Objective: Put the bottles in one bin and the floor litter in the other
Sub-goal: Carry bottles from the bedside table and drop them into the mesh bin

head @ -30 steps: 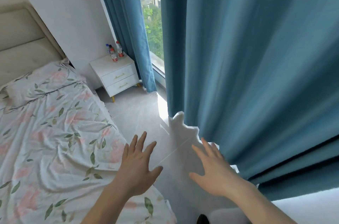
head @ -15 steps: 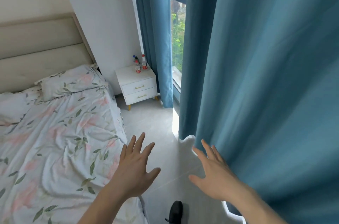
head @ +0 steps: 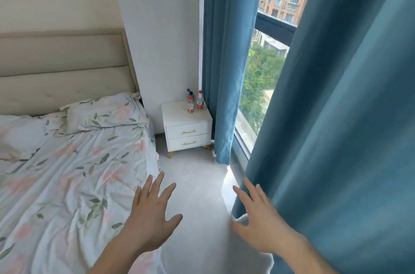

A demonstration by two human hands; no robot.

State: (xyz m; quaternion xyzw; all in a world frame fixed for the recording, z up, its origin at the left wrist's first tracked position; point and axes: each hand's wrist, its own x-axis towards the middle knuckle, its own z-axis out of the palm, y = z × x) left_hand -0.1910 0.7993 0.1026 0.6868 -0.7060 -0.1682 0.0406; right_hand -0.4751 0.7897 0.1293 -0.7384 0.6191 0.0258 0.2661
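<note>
While both hands are reaching forward over the pale tiled floor [head: 197,186], neither is holding anything: the left hand [head: 150,215] is hovering palm down with fingers spread, just past the bed's [head: 74,175] right edge, and the right hand [head: 258,222] is splaying the same way, its fingers lying against the hem of the near blue curtain [head: 336,139]. Between bed edge and curtain a strip of bare floor is running ahead to the white nightstand [head: 187,130]. Four bottles [head: 194,102] are standing upright in a tight cluster at the nightstand's back right corner, well apart from both hands. Another curtain panel [head: 226,60] is hanging just beside the nightstand, against the window [head: 267,65].
</note>
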